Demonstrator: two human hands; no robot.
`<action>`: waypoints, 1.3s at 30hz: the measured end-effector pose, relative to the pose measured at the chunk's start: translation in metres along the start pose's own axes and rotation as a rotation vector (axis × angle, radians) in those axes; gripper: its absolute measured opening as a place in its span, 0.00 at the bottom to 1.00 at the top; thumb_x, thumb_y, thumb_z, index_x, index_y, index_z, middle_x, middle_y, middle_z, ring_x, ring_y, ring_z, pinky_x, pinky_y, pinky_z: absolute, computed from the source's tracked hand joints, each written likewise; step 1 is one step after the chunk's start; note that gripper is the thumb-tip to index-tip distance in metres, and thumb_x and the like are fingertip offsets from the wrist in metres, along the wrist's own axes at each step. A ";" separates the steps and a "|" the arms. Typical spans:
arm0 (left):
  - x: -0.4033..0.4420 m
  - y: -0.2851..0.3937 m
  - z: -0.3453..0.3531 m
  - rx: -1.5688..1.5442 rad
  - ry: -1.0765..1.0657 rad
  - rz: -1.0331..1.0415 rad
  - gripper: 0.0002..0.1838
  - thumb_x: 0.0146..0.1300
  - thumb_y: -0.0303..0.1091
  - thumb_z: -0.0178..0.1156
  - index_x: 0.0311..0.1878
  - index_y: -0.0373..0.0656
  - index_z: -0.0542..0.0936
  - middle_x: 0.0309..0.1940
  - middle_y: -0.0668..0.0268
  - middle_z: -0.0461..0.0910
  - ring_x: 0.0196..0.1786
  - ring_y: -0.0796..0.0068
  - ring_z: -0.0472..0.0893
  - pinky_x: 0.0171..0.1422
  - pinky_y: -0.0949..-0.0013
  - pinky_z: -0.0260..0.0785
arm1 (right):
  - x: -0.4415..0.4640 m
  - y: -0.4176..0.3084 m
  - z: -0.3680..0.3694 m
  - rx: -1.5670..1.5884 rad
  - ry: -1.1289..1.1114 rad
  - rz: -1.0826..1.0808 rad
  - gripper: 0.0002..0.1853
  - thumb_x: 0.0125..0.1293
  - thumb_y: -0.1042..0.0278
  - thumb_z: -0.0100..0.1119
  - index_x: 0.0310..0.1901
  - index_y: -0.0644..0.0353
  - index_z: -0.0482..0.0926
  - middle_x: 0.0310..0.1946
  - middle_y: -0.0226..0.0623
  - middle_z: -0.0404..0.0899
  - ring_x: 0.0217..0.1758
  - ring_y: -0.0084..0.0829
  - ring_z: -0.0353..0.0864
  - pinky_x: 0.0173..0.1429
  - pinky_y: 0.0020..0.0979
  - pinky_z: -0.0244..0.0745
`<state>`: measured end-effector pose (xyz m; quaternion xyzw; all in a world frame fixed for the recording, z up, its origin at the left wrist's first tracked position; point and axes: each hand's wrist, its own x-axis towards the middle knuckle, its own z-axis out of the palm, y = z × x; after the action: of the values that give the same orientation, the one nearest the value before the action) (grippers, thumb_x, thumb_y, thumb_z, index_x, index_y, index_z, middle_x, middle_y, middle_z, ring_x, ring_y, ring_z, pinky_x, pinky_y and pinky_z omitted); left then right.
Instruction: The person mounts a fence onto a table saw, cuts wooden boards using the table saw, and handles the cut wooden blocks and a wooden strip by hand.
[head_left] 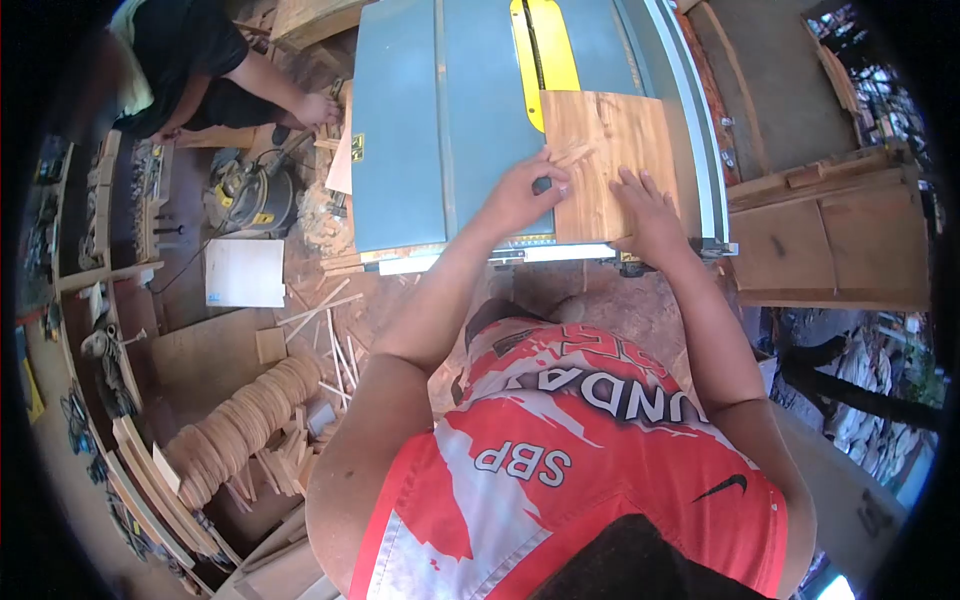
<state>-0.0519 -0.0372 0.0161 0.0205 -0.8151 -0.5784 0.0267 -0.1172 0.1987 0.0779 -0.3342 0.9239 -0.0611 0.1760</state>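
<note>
A square wooden board with a streaked grain lies flat on the blue-grey saw table, its far left corner over the yellow insert with the dark slot. My left hand is at the board's left edge, thumb and index finger curled toward each other; whether something small is between them I cannot make out. With spread fingers, my right hand rests on the near right part of the board. The board's right edge is close to the long metal fence.
A co-worker's hand is beyond the table's left edge, near wood scraps. Below stand a round machine and a white panel. Stacked round wooden pieces and thin strips lie at lower left. A wooden cabinet stands at right.
</note>
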 end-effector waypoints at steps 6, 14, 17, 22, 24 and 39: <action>0.007 -0.003 -0.009 -0.095 -0.114 -0.016 0.14 0.62 0.35 0.67 0.50 0.43 0.83 0.70 0.38 0.62 0.68 0.62 0.73 0.55 0.68 0.73 | 0.004 0.000 -0.002 0.029 -0.021 0.032 0.51 0.41 0.66 0.80 0.70 0.47 0.63 0.77 0.30 0.53 0.81 0.44 0.46 0.76 0.63 0.51; 0.002 -0.004 -0.007 -0.002 -0.181 0.037 0.14 0.62 0.34 0.66 0.50 0.45 0.82 0.73 0.37 0.55 0.65 0.59 0.73 0.54 0.68 0.73 | -0.001 0.002 0.004 0.062 0.030 0.040 0.51 0.40 0.70 0.79 0.70 0.48 0.64 0.77 0.30 0.52 0.80 0.45 0.48 0.75 0.63 0.52; 0.003 0.000 -0.009 0.056 -0.204 0.010 0.14 0.60 0.36 0.68 0.49 0.47 0.83 0.73 0.36 0.54 0.65 0.57 0.73 0.53 0.68 0.73 | -0.004 0.004 0.007 0.089 0.058 0.062 0.51 0.41 0.69 0.78 0.71 0.48 0.64 0.77 0.30 0.52 0.81 0.43 0.46 0.77 0.61 0.50; 0.002 0.011 -0.003 0.167 -0.201 0.011 0.14 0.57 0.34 0.70 0.47 0.48 0.83 0.73 0.36 0.56 0.59 0.58 0.77 0.51 0.67 0.73 | -0.025 0.015 0.019 0.122 0.145 0.045 0.46 0.46 0.67 0.76 0.70 0.48 0.65 0.77 0.31 0.53 0.81 0.43 0.47 0.79 0.54 0.47; 0.002 0.011 -0.001 0.250 -0.169 0.074 0.16 0.53 0.31 0.72 0.45 0.48 0.83 0.71 0.36 0.58 0.55 0.56 0.78 0.53 0.63 0.72 | -0.032 0.020 0.029 0.160 0.184 0.053 0.45 0.47 0.66 0.76 0.69 0.48 0.66 0.77 0.32 0.53 0.81 0.43 0.46 0.80 0.51 0.47; -0.001 0.016 0.023 0.545 -0.035 0.072 0.18 0.48 0.31 0.76 0.44 0.48 0.85 0.74 0.41 0.56 0.69 0.52 0.70 0.59 0.65 0.71 | -0.091 0.084 -0.021 0.401 0.801 0.058 0.16 0.60 0.67 0.65 0.50 0.58 0.79 0.50 0.45 0.79 0.56 0.46 0.76 0.58 0.41 0.72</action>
<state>-0.0522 -0.0104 0.0241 -0.0123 -0.9412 -0.3366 0.0267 -0.1105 0.3213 0.1040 -0.2174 0.8980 -0.3586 -0.1329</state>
